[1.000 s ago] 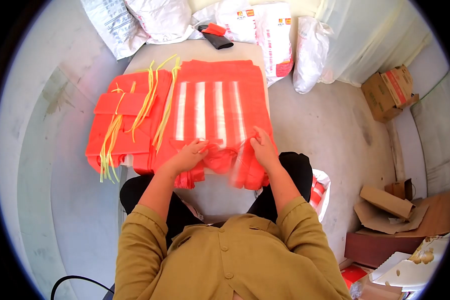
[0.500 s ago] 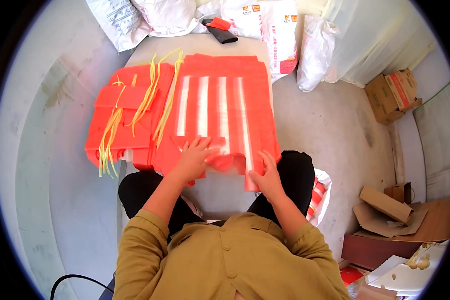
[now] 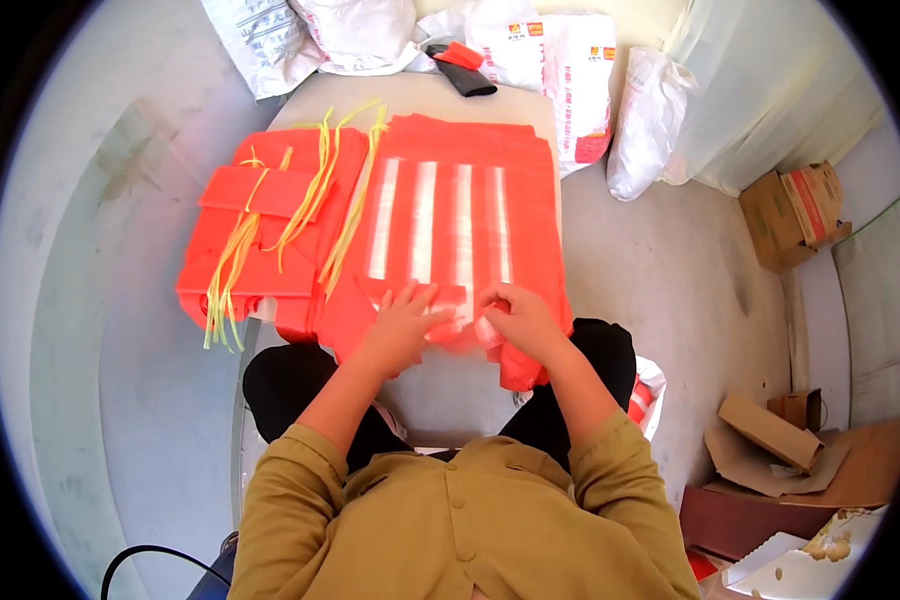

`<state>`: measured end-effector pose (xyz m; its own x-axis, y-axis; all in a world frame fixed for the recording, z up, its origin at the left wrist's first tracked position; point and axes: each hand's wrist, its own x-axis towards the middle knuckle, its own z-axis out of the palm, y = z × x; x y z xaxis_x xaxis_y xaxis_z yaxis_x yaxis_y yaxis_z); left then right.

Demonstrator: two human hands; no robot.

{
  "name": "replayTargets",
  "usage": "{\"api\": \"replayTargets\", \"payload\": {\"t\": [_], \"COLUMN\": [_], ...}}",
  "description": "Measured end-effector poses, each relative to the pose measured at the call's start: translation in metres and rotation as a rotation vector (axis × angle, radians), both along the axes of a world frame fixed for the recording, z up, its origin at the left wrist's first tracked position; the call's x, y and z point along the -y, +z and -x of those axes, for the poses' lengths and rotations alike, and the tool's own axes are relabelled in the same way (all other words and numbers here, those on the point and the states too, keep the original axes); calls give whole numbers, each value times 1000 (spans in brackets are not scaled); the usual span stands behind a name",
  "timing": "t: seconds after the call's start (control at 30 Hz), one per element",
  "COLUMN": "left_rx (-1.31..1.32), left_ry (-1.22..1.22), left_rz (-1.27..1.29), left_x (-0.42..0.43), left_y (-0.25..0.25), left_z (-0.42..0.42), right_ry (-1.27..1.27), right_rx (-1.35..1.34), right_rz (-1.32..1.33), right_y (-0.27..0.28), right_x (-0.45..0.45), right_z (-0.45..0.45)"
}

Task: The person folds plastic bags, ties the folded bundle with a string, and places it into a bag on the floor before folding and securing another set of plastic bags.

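A stack of thin red sheets with white stripes [image 3: 440,215], cloth or plastic, lies in front of me. My left hand [image 3: 400,325] rests on the near part of the stack, fingers spread over a folded-up flap. Close by on the right, my right hand [image 3: 522,318] pinches the near edge of the top sheet between thumb and fingers, lifting and folding it inward. Part of that edge hangs below my right hand toward my knee. Left of the stack sits a pile of folded red bundles [image 3: 260,235], with yellow strips [image 3: 232,270] lying across it.
White printed sacks [image 3: 578,90] and a white bag [image 3: 650,125] stand at the far end. A black-and-red item [image 3: 464,76] lies at the table's far edge. Cardboard boxes [image 3: 792,215] are on the right, with opened cardboard [image 3: 770,450] nearer. A white bag of red material [image 3: 648,398] stands by my right knee.
My right hand has moved left from the sheet's right corner toward my left hand, bringing the near edge inward. My left hand stays on the flap. The whole view has shifted slightly.
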<state>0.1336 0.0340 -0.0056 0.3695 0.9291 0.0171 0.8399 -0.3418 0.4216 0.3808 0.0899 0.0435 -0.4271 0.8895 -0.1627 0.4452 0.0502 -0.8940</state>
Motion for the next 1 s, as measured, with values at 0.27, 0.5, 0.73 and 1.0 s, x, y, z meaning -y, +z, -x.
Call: {"api": "replayTargets", "payload": {"t": [0.27, 0.5, 0.73, 1.0], "left_rx": [54, 11, 101, 247], "left_ry": [11, 12, 10, 13], "left_rz": [0, -23, 10, -237], "left_x": [-2, -4, -3, -2], "left_y": [2, 1, 7, 7], "left_z": [-1, -5, -5, -11], "right_ry": [-85, 35, 23, 100], "right_rx": [-219, -368, -240, -99], "right_rz": [506, 341, 295, 120], "right_y": [-27, -44, -20, -28], "right_x": [-45, -41, -45, -54], "right_z": [24, 9, 32, 43]}}
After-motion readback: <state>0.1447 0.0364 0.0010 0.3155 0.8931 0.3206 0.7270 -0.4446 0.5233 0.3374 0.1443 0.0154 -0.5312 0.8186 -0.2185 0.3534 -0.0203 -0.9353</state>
